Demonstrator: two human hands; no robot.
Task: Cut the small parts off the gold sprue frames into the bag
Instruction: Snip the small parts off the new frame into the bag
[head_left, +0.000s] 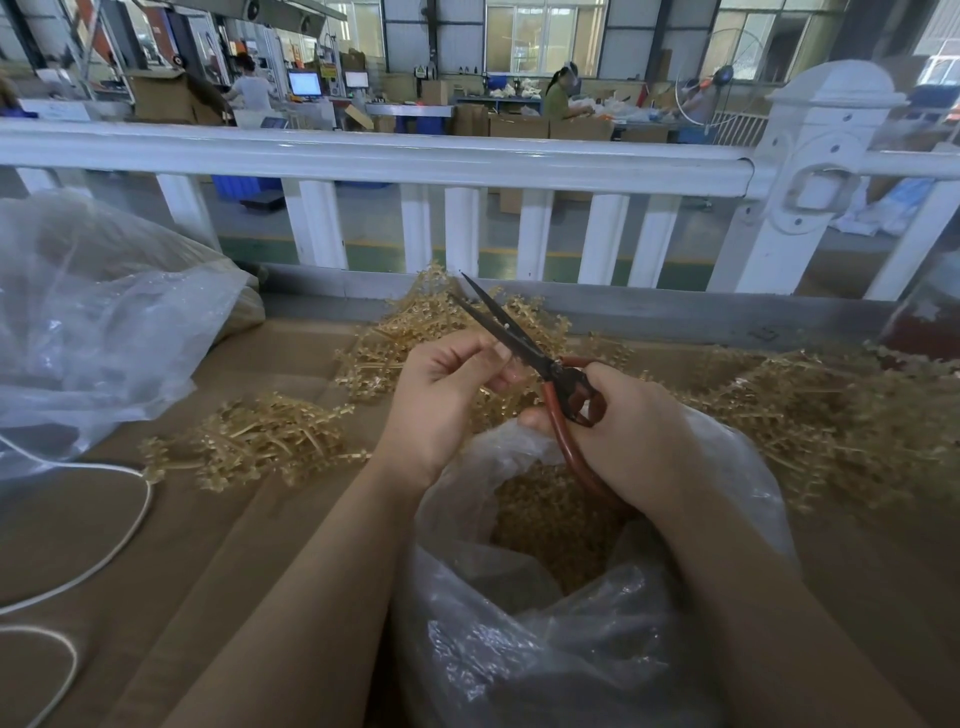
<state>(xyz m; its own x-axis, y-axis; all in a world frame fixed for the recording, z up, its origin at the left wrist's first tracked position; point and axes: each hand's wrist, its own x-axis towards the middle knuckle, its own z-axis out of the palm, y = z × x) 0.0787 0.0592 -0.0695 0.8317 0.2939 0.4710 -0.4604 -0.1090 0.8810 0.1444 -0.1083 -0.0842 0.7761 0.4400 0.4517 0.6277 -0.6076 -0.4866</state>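
Nearest, a clear plastic bag (597, 613) sat open on the brown counter (182, 545), holding a heap of small gold parts (550, 525). Just above its mouth, the right hand (623, 431) had its grip curled round the red handles of the scissors (524, 348), blades parted and pointing far-left. The left hand (447, 395) pinched something small beside the blades; what it was could not be told. Gold sprue frames (260, 441) lay piled left, right and beyond. Farther off stood a white railing (363, 156).
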